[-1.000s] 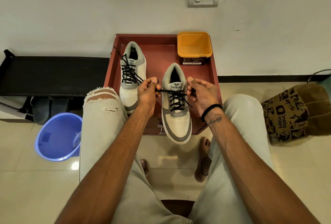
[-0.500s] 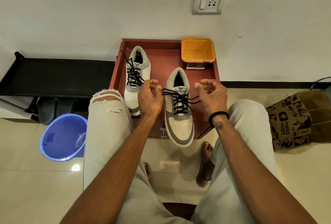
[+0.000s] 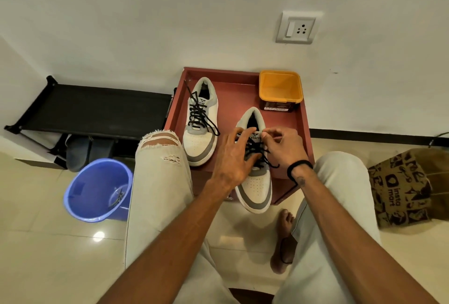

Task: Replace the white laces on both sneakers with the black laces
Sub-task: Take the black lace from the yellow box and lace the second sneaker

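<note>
- The near sneaker (image 3: 255, 182) stands on the red desk (image 3: 233, 90) with its long axis running from the person toward the wall, toe overhanging the near edge; its black lace (image 3: 257, 155) crosses that axis in rungs, just under both hands.
- The left hand (image 3: 233, 158) lies over the sneaker's left flank, grip spread, straight fingers reaching across the tongue; it pinches nothing that I can see.
- The right hand (image 3: 284, 148) sits at the top eyelets on the right, grip curled in a pinch; it seems to hold the lace end, though the strand between its fingertips is too small to be sure.
- A loose tail of lace trails off to the right below that wrist, so the right hand is nearer the free end.
- The far sneaker (image 3: 201, 129) stands beside it to the left, already strung in black, ends untied.
- Leather-like panels look smooth, cream and grey; the laces are thin, round, limp cord.
- An orange tub (image 3: 280, 87) sits at the desk's back corner.
</note>
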A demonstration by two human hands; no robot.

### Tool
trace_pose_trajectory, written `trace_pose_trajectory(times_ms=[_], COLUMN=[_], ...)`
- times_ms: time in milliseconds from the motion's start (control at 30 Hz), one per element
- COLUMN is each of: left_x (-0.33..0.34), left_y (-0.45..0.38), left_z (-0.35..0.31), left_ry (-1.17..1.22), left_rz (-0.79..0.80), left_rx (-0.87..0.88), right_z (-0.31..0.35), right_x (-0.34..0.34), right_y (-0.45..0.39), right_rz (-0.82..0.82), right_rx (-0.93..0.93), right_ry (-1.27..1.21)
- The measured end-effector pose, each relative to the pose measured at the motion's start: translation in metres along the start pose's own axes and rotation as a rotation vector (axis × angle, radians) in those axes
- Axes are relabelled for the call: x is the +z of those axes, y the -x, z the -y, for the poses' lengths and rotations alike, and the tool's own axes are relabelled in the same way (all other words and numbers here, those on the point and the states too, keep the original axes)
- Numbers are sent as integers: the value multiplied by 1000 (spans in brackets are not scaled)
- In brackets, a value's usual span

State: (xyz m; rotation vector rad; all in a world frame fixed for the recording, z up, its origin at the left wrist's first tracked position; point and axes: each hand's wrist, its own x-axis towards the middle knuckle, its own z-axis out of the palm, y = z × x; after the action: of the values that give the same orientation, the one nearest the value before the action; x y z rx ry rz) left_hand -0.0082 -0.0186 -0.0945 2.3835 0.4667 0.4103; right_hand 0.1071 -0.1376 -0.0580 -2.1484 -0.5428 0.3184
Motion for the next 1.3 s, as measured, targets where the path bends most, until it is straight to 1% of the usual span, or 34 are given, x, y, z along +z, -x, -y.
trace_pose_trajectory(times_ms=[100, 167, 233, 300, 367, 433, 533, 833, 1067, 1200, 1300], left_x=[-3, -4, -4, -4, -4, -4, -5, -10, -14, -26, -35], left_y=[-1, -1, 0, 2, 3, 5, 7, 6, 12, 24, 37], left_z=[4, 5, 6, 7, 8, 10, 11, 14, 15, 20, 23], left_ry=[49, 9, -25, -34, -26, -18, -31, -42, 36, 72, 77], left_rz=[-10, -19, -21, -33, -48, -51, -37, -54, -24, -4, 28], left_rx=[-24, -28, -16, -6, -21, -31, -52, -83, -87, -107, -121], right_z=[9, 18, 30, 49, 69, 88, 108, 123, 116, 113, 109], right_x=[1, 6, 16, 31, 51, 72, 95, 120, 131, 131, 121], right_y=[-5, -9, -15, -19, -25, -31, -41, -90, -114, -125, -135], right_rz=[20, -19, -91, -93, -18, 78, 202, 421, 437, 343, 263], right_rx=[-27, -63, -164, -270, -325, -342, -306, -227, -199, -217, -185], right_ry=[90, 143, 232, 281, 266, 252, 263, 445, 512, 589, 612])
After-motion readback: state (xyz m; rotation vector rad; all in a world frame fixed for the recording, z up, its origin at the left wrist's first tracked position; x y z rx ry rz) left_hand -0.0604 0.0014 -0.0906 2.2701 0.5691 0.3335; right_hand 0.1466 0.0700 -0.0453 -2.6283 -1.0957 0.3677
